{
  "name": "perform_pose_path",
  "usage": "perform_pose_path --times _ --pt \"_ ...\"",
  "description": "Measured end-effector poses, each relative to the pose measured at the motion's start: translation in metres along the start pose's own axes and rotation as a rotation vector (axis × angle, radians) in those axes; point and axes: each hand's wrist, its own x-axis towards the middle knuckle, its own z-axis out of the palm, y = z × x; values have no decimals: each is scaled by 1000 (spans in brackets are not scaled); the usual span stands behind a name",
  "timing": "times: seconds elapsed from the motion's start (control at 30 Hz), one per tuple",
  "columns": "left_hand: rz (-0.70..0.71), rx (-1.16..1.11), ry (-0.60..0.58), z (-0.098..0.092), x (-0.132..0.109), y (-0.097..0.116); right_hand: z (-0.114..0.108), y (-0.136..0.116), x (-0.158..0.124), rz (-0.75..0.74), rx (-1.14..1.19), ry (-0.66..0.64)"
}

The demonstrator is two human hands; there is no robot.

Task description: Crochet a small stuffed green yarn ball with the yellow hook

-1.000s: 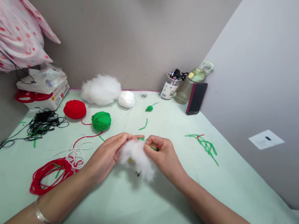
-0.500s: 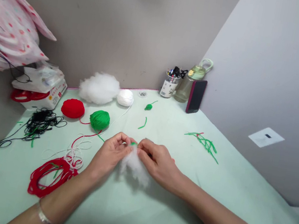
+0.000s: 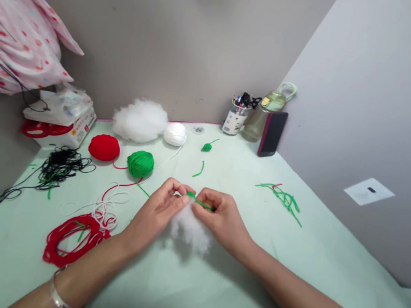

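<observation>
My left hand (image 3: pixel 166 204) is closed, thumb and forefinger pinching a small green yarn piece (image 3: pixel 191 195). From that piece a short green strand (image 3: pixel 202 205) runs across to my right hand (image 3: pixel 224 219), whose fingers are closed on it. Just beneath the green piece, a tuft of white stuffing (image 3: pixel 190 230) hangs between the two hands, and its upper end is partly hidden by the fingers. A green yarn ball (image 3: pixel 140 164) lies left of my left hand, with a strand leading from it toward that hand.
Red (image 3: pixel 104 147) and white (image 3: pixel 174 134) yarn balls and a heap of stuffing (image 3: pixel 140 121) sit at the back. Tangled black yarn (image 3: pixel 59 167) and a red yarn coil (image 3: pixel 59 248) lie left. Green scraps (image 3: pixel 283 196) lie right; a phone (image 3: pixel 273 135) leans on a bottle (image 3: pixel 257 123).
My right hand has shifted slightly right of the left, and the green strand between them now shows. The stuffing still hangs below; the whole view has moved a little.
</observation>
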Motion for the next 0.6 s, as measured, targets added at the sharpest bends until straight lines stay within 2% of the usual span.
perform_pose_path --times 0.13,0.27,0.33,0.47,0.53,0.6 --pt "-27 -17 -26 -3 3 2 -5 0 2 -28 -4 -16" --pt "-34 -28 -17 -6 8 -4 -8 -4 -3 -65 -13 -126" --pt "-4 -27 29 -6 9 -7 -8 -7 -8 -86 -64 -180" --pt "44 -33 148 -3 9 -12 -7 -10 -13 -243 -297 -253" --pt "12 -61 152 -1 8 -14 -7 -6 -11 -356 -386 -256" --pt "-36 -98 139 1 6 -14 -7 0 -7 -415 -412 -198"
